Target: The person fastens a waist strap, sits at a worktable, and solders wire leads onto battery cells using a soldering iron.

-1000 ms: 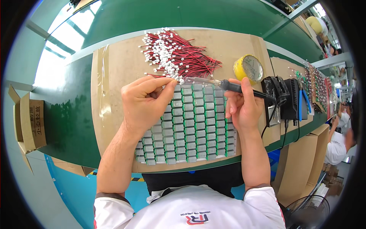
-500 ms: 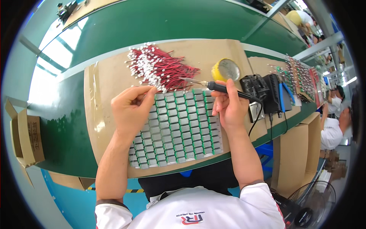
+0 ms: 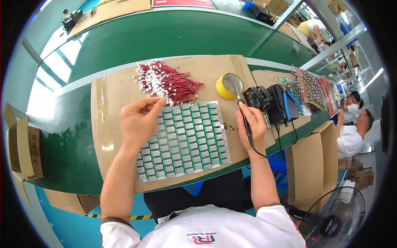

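Your right hand (image 3: 251,124) is pulling away from the panel of small green circuit boards (image 3: 185,140) and is now sitting off its right edge, while half a second ago it was up at the top of the panel. You are holding a black soldering iron (image 3: 245,120) in a closed grip, and its tip is pointing up toward the round yellow tin (image 3: 228,85) just behind it. A black cord is hanging down from the iron past your wrist. Your left hand (image 3: 138,122) is staying at the top left corner of the panel, and its fingers are pinching together on the white plug end of one wire. That wire is coming from the pile of red wires with white plugs (image 3: 165,82), which is lying just behind the panel on the brown cardboard sheet (image 3: 109,97). The panel is lying flat on the cardboard between your two hands. A black soldering station (image 3: 271,102) is standing just beside your right hand. A cardboard box (image 3: 22,146) is sitting far off to your left.
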`<state>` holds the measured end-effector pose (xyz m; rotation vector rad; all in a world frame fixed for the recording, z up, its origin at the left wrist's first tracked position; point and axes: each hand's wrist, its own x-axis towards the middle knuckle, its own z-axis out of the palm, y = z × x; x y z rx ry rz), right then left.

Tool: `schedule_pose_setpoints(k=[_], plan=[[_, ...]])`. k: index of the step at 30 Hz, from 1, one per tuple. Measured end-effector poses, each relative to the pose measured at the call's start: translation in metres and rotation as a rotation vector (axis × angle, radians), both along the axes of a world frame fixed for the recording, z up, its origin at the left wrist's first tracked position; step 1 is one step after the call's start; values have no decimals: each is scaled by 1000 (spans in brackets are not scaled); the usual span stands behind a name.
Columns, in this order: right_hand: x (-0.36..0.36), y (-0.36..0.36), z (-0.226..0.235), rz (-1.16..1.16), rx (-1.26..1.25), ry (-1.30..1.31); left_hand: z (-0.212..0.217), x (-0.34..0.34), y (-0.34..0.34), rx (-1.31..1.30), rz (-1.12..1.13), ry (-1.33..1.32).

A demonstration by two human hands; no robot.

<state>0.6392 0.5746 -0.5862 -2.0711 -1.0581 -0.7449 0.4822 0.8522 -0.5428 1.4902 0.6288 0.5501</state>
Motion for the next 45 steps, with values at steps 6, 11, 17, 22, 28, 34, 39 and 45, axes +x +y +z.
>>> schedule_pose_setpoints(k=[6, 11, 17, 22, 28, 34, 39, 45], plan=[[-8, 6, -1, 111, 381, 557, -11, 3, 1, 94, 28, -28], [-15, 32, 11, 365, 708, 1093, -21, 2, 2, 220, 12, -116], [-13, 58, -1, 265, 756, 1276, -28, 3, 0, 393, -46, -137], [-16, 62, -2, 248, 738, 1346, -32, 3, 0, 492, -77, -154], [-13, 59, -9, 258, 740, 1345, -34, 6, -4, 541, -59, -145], [-14, 58, -11, 294, 730, 1359, -34, 5, -4, 530, -55, -119], [-13, 58, -12, 304, 721, 1348, -34, 6, -4, 530, -61, -112], [-14, 58, -11, 306, 708, 1344, -34, 6, -4, 540, -79, -114]])
